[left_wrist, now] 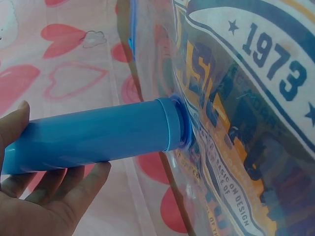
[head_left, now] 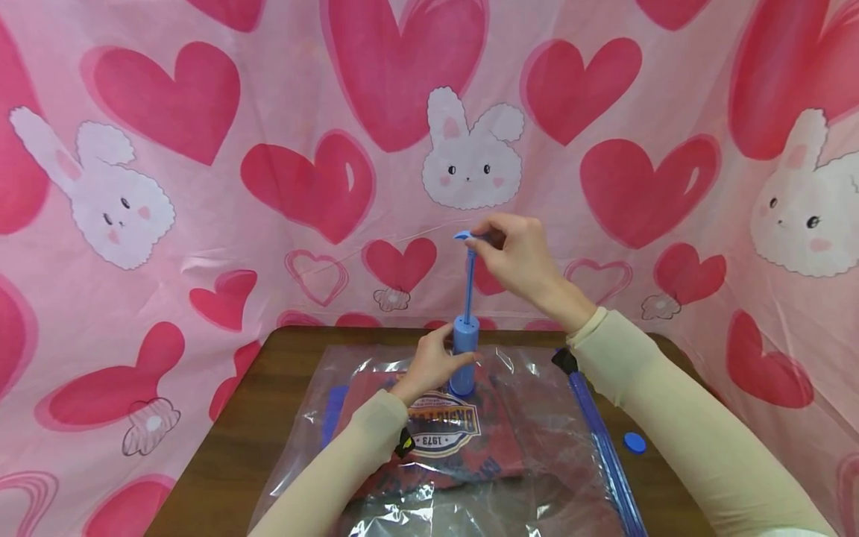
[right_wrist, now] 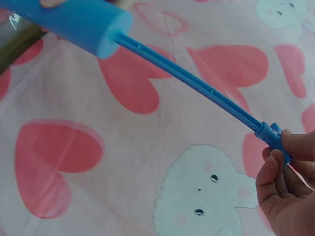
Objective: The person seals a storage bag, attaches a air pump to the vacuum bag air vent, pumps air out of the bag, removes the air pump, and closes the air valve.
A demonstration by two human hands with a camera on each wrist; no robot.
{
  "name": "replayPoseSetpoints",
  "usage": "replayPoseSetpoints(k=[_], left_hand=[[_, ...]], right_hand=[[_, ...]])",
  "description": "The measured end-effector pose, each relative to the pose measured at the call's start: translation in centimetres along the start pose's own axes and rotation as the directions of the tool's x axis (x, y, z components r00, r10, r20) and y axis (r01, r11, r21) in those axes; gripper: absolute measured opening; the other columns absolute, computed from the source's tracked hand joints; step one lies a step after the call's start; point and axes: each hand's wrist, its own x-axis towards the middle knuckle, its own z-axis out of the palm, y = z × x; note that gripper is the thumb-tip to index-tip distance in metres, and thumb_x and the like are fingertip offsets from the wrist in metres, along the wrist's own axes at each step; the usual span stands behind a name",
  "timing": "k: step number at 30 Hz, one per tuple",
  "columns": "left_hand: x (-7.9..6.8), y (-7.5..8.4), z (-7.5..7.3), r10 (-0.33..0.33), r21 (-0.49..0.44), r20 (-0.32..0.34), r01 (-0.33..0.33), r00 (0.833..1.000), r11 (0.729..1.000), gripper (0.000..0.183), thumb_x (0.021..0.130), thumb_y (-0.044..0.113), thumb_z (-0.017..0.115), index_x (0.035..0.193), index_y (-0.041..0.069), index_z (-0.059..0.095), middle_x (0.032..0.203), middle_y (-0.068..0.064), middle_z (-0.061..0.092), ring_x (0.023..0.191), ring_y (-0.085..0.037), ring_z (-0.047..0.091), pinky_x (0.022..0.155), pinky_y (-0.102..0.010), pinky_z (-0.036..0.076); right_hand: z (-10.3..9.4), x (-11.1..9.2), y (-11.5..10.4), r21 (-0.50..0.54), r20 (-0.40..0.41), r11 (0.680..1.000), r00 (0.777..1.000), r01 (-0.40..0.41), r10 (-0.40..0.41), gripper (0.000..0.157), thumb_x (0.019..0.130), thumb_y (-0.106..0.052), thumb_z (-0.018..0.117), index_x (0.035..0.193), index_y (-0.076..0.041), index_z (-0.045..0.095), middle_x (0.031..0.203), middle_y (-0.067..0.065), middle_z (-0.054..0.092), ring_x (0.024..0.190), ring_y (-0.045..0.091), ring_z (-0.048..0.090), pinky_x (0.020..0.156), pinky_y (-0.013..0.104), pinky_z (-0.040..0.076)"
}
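A light blue hand pump stands upright on a blue round valve in a clear plastic bag. Inside the bag lies a folded red garment with a printed "1973" design. My left hand holds the pump's barrel, thumb on one side and fingers on the other. My right hand pinches the pump's handle between thumb and fingers. Between the barrel and the handle, the thin blue rod is drawn far out.
On the brown wooden table, a blue round cap lies right of the bag. Along the bag's right side runs a long blue bundle with a black end. A pink curtain with hearts and rabbits hangs behind and at both sides.
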Motion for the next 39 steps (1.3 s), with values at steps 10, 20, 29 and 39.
replayPoseSetpoints(k=[10,20,29,39], left_hand=[[-0.2,0.3,0.0,-0.045,0.017,0.013,0.044,0.999,0.999,0.072,0.091,0.036,0.086,0.153,0.016,0.055,0.131,-0.004,0.070,0.114,-0.025,0.069,0.092,-0.048,0.059],[0.0,0.1,0.0,-0.029,0.012,0.010,0.029,1.000,1.000,0.063,0.090,0.031,0.087,0.145,0.015,0.062,0.126,-0.004,0.072,0.110,-0.025,0.070,0.091,-0.046,0.059],[0.2,0.2,-0.1,-0.010,0.020,-0.005,0.010,1.000,1.000,0.062,0.090,0.027,0.087,0.144,0.012,0.062,0.125,-0.006,0.072,0.110,-0.028,0.070,0.093,-0.049,0.058],[0.3,0.1,0.0,-0.008,0.018,-0.012,0.008,1.000,1.000,0.054,0.090,0.024,0.087,0.139,0.012,0.066,0.124,-0.008,0.073,0.110,-0.030,0.071,0.093,-0.048,0.058]], right_hand=[[-1.0,1.2,-0.6,-0.010,-0.001,0.999,0.999,-0.035,0.035,0.010,0.092,0.000,0.081,0.099,0.004,0.075,0.086,0.009,0.077,0.066,0.019,0.070,0.062,0.022,0.054],[-1.0,0.4,0.2,0.004,-0.046,0.999,0.998,-0.050,0.050,0.008,0.092,0.001,0.080,0.098,0.004,0.075,0.086,0.009,0.076,0.065,0.018,0.067,0.061,0.019,0.053],[-0.2,-0.5,0.5,-0.013,-0.017,0.999,0.999,-0.049,0.049,0.009,0.092,-0.001,0.080,0.098,0.003,0.075,0.085,0.008,0.076,0.063,0.016,0.066,0.059,0.023,0.054],[1.9,-3.3,1.6,-0.008,0.065,0.997,0.995,-0.076,0.076,0.009,0.091,0.001,0.081,0.091,0.002,0.073,0.082,0.009,0.075,0.058,0.015,0.061,0.055,0.026,0.053]])
